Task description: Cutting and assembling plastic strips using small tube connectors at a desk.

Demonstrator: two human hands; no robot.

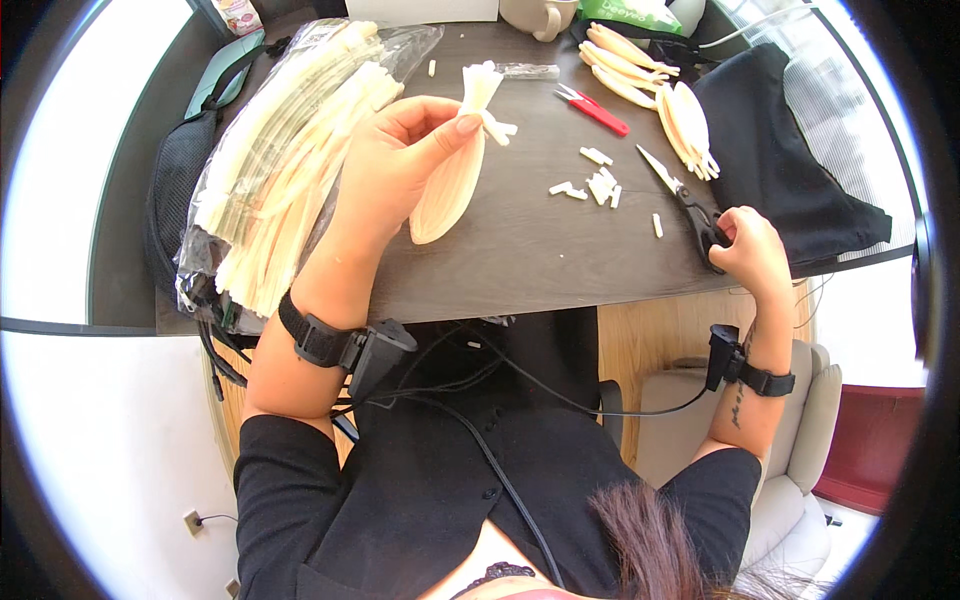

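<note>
My left hand (395,165) pinches a cream petal-shaped loop (448,198) of fuzzy stems, like chenille stems, above the desk. Its rounded end hangs down, while the gathered ends flare upward past my thumb and a short piece sticks out to the right. At the right, the fingers of my right hand (752,252) are closed on the handles of black scissors (690,208). The blades rest low over the desk, pointing up and left. Several short white offcuts (602,186) lie between the hands.
A clear plastic bag of long cream stems (290,150) covers the desk's left. Red-handled snips (595,110) lie toward the back. Finished cream loops (684,125) sit beside black cloth (785,150) at the right. A mug (540,17) stands at the back. Cables (470,380) cross my lap.
</note>
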